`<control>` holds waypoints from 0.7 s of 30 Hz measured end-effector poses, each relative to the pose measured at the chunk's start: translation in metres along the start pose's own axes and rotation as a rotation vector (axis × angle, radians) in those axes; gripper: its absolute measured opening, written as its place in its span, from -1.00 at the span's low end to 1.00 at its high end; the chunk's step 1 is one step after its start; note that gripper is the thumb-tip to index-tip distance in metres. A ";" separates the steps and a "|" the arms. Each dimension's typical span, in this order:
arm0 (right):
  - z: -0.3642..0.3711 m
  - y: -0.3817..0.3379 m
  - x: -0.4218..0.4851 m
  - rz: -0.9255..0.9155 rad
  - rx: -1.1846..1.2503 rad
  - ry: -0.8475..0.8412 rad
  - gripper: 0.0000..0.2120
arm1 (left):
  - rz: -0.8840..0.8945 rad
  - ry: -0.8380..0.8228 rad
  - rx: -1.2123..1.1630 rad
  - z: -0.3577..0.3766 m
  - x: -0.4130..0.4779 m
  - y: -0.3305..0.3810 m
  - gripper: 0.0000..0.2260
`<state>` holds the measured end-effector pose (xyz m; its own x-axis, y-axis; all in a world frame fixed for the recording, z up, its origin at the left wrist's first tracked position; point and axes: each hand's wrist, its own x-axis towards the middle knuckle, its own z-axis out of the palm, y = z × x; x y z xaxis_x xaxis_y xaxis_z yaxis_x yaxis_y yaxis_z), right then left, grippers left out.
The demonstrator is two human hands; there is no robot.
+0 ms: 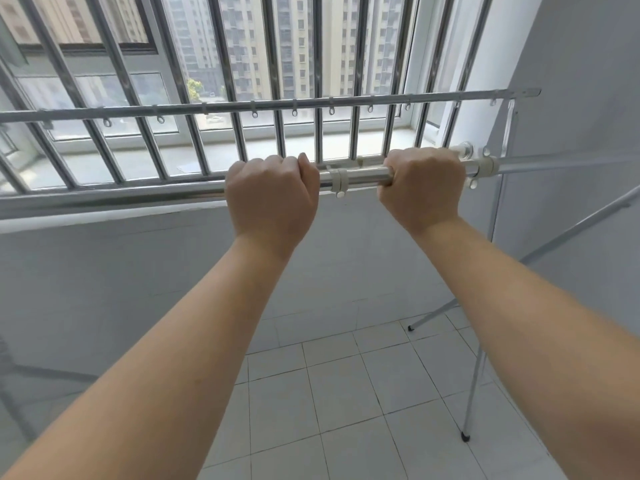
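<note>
Two grips close over one steel rail (pixel 360 176): my left grip (pixel 272 199) and right grip (pixel 422 188) each curl round it from above, with a white clip (pixel 338 181) between them. The rail runs level before the window bars (pixel 318 64). A thinner ringed rail (pixel 242 107) sits beyond it. A rack leg (pixel 475 393) stands on the tiled floor (pixel 346 393).

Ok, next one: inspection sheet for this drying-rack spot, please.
Surface: pale tiled floor; rack legs stand on it.
Job's things: horizontal steel rod with a white collar between the hands.
Clutter: nothing seen.
Hands: left hand and right hand each grip the rod from above.
Cables: nothing seen.
Surroundings: ringed rail behind the rod, barred window, grey walls.
</note>
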<state>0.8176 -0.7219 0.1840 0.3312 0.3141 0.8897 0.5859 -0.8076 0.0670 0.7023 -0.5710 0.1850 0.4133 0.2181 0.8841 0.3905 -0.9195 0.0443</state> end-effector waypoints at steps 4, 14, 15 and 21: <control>0.004 -0.006 -0.007 0.019 0.005 0.017 -0.90 | 0.008 -0.032 -0.024 0.000 -0.007 -0.004 -0.59; -0.014 -0.001 -0.004 -0.047 0.092 -0.280 -0.85 | -0.017 -0.220 -0.084 -0.012 -0.001 -0.003 -0.61; -0.017 0.001 -0.002 -0.046 0.111 -0.307 -0.86 | -0.044 -0.244 -0.100 -0.013 0.003 -0.001 -0.64; -0.030 0.017 -0.002 -0.067 0.105 -0.340 -0.64 | -0.016 -0.310 -0.258 -0.021 0.021 0.023 -0.78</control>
<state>0.8043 -0.7510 0.1967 0.5061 0.5270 0.6827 0.6817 -0.7294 0.0576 0.7028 -0.5945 0.2147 0.6526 0.2847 0.7022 0.1959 -0.9586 0.2066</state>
